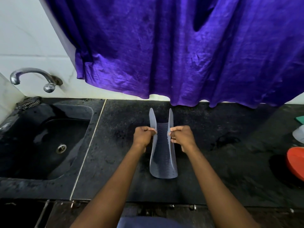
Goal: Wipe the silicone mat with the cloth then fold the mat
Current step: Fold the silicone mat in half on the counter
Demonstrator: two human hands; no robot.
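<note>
So the grey silicone mat (162, 155) sat on the dark counter (213, 162) just right of the sink (49, 145), curled up into a U, with the left hand (143, 136) and right hand (182, 136) each pinching one raised side edge between closed fingers.

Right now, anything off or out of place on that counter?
Nothing damaged or spilled. The grey silicone mat is mid-fold: left hand and right hand pinch its long edges upward into a U, its base on the black counter. The only cloth visible is a checked one behind the sink.
</note>
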